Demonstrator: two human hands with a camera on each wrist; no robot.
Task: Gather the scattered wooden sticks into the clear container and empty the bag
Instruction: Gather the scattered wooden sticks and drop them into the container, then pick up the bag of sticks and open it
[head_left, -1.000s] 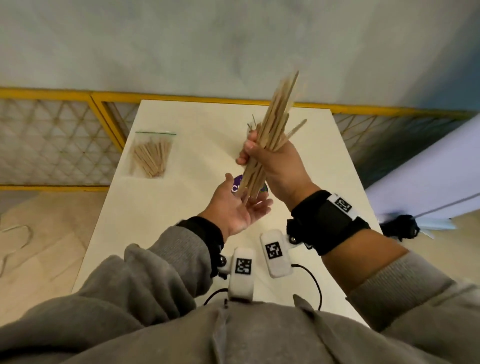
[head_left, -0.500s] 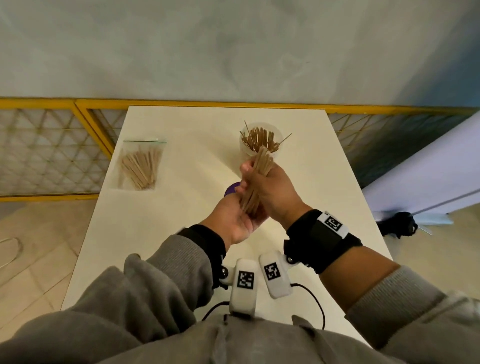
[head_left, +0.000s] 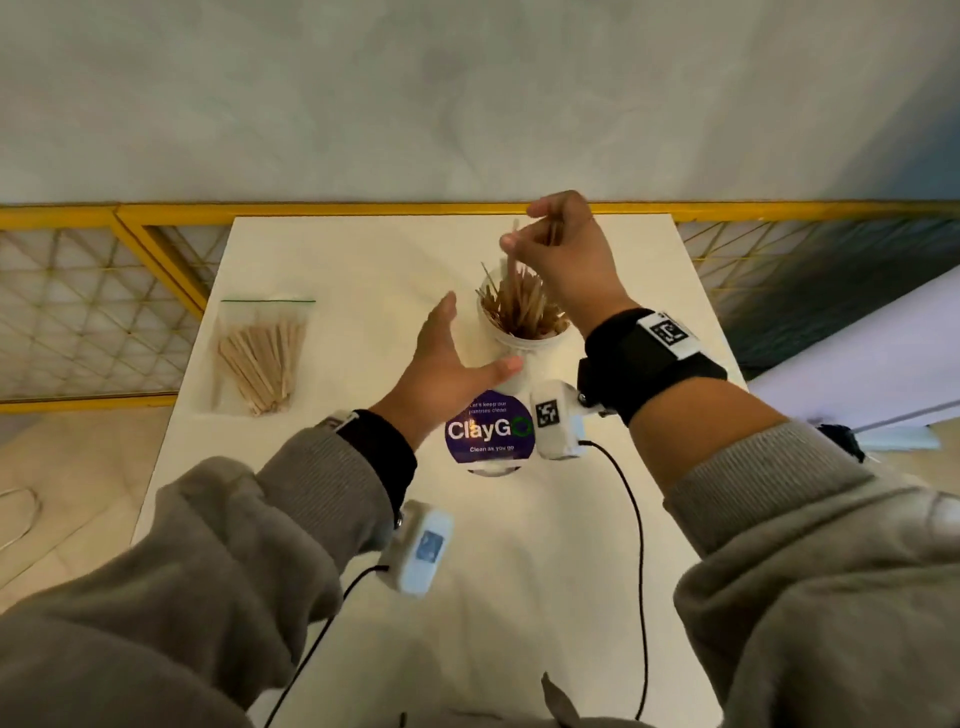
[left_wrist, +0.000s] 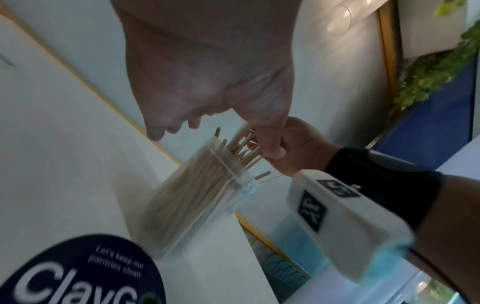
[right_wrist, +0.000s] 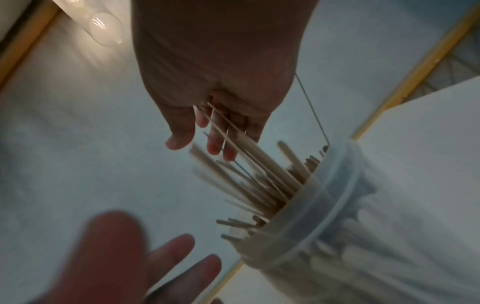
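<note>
The clear container stands upright mid-table, crowded with wooden sticks that fan out above its rim. My right hand hovers over it with loosened fingers; several stick tops lean along those fingers, their lower ends inside the container. My left hand is spread flat just left of the container, thumb reaching toward its near wall, holding nothing. The zip bag, with a bundle of sticks inside, lies flat near the table's left edge. The left wrist view shows the container blurred.
A round purple "ClayGo" disc lies just in front of the container. The white table is narrow, with a yellow-framed mesh fence behind and to both sides. Wrist-camera cables trail over the near table.
The right hand carried its stick bundle forward and lowered it into the container, then loosened its grip. The left hand left the bundle's base and opened beside the container.
</note>
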